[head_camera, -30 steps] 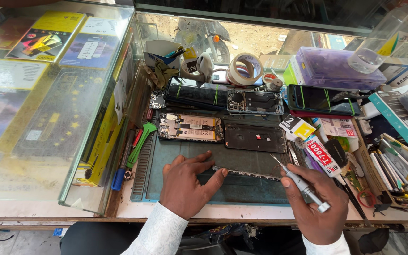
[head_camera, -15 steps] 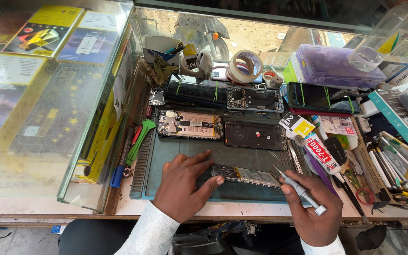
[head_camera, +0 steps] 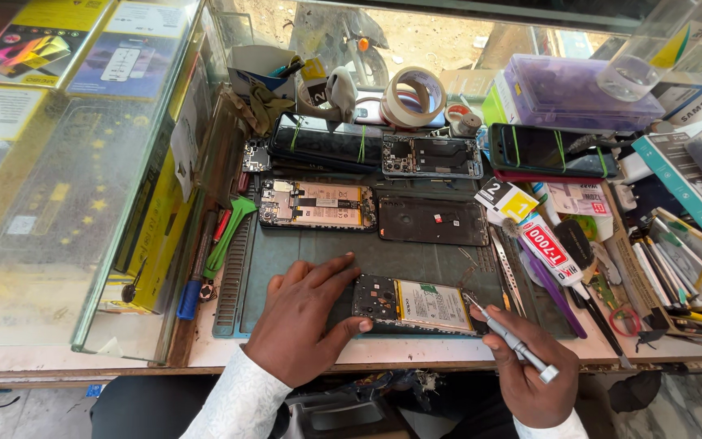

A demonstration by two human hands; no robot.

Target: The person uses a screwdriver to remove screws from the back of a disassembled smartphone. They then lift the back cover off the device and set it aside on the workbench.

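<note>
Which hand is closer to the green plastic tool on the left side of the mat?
Left. The left hand lies just right of the green plastic tool, holding the opened phone. The right hand is far across, holding a screwdriver.

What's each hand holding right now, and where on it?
Right hand grips a slim silver screwdriver around its shaft, tip at the opened phone. Left hand steadies that phone at its left end, fingers on its edge.
</note>
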